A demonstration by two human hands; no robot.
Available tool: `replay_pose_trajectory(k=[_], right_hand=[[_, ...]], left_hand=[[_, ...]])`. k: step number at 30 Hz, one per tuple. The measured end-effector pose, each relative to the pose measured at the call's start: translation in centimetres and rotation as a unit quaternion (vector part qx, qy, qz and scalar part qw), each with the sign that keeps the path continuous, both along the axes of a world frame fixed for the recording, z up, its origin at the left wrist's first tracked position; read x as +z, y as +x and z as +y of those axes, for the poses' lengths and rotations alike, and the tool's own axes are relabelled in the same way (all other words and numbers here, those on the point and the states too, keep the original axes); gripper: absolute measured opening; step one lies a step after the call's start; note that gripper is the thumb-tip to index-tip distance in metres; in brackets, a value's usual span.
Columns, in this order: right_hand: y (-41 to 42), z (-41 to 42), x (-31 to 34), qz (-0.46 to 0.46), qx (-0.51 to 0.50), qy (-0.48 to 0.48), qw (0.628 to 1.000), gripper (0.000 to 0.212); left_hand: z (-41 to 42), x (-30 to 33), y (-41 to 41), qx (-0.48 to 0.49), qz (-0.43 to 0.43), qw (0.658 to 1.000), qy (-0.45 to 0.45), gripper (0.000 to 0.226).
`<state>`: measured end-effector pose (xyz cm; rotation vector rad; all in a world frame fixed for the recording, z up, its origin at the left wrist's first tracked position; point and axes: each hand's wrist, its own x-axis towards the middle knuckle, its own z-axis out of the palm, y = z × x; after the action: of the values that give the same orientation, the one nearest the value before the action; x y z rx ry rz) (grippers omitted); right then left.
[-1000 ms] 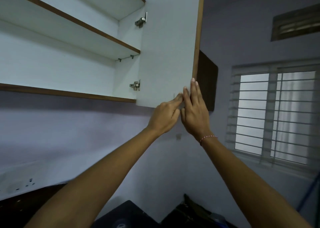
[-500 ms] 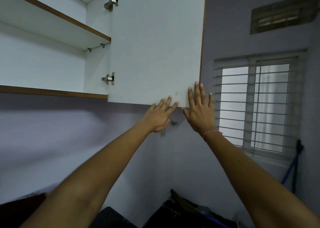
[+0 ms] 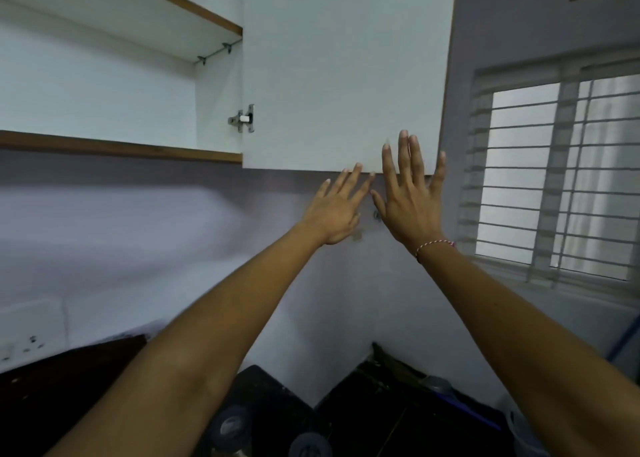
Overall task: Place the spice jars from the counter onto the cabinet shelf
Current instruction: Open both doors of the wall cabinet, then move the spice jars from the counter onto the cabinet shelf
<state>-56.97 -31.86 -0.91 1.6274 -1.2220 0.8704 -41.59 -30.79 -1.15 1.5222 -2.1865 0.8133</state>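
**Cabinet open, jars not yet lifted**

Left hand [image 3: 334, 210]: fingers straight, empty, tips at the lower edge of the door [image 3: 343, 72]. Right hand [image 3: 408, 193]: flat and spread on the door, empty. Shelf [image 3: 117, 146]: bare where seen. Jars [image 3: 230, 425]: dark, blurred round tops on the counter [image 3: 398, 404], bottom of view. Probably rigid, light, breakable; grip round the body, below the lid.

The cabinet shelf [image 3: 114, 150] runs along the upper left, with a second shelf [image 3: 138, 9] above it. The cabinet door [image 3: 343, 72] stands to their right, its hinge [image 3: 243, 118] at its left edge. Both hands reach up to the door's lower right corner: the left hand [image 3: 334, 210] just below its bottom edge, the right hand [image 3: 410, 200] beside it, fingers overlapping the door. The window [image 3: 561, 176] lies far right. The table [image 3: 69, 387] lies low and near, under the arms.
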Motion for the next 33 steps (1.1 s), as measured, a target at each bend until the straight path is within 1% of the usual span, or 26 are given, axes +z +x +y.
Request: replay_pose_trajectory(k=[3, 5, 10, 15, 18, 22, 27, 30, 33], right_hand=[[2.9, 0.3, -1.6, -0.015, 0.055, 0.035, 0.998, 0.073], [4.8, 0.5, -3.2, -0.039, 0.111, 0.065, 0.991, 0.072], [11.4, 2.4, -9.5, -0.099, 0.228, 0.149, 0.957, 0.069], [18.9, 5.8, -16.5, -0.091, 0.311, 0.238, 0.916, 0.070], [22.8, 8.5, -20.4, -0.067, 0.367, 0.276, 0.886, 0.070], [27.6, 12.9, -25.6, -0.029, 0.438, 0.331, 0.835, 0.069], [32.9, 20.3, -31.3, 0.033, 0.499, 0.385, 0.776, 0.071], [34.9, 25.5, -34.7, 0.060, 0.543, 0.429, 0.719, 0.073], [36.5, 30.8, -38.0, 0.127, 0.565, 0.464, 0.670, 0.075]], left_hand=[[1.5, -1.9, 2.1, 0.035, 0.016, 0.999, -0.006, 0.071], [2.8, -3.4, 4.0, 0.057, 0.025, 0.998, -0.007, 0.071], [8.0, -9.7, 10.9, 0.141, 0.067, 0.987, 0.025, 0.071], [15.7, -16.7, 18.9, 0.253, 0.084, 0.959, 0.090, 0.071], [21.3, -20.3, 23.1, 0.304, 0.122, 0.939, 0.104, 0.071], [29.6, -26.2, 26.9, 0.381, 0.179, 0.898, 0.125, 0.072], [38.9, -33.0, 29.0, 0.458, 0.272, 0.834, 0.145, 0.072], [43.6, -36.1, 29.8, 0.494, 0.334, 0.792, 0.133, 0.071], [48.1, -39.3, 29.9, 0.531, 0.388, 0.743, 0.125, 0.072]])
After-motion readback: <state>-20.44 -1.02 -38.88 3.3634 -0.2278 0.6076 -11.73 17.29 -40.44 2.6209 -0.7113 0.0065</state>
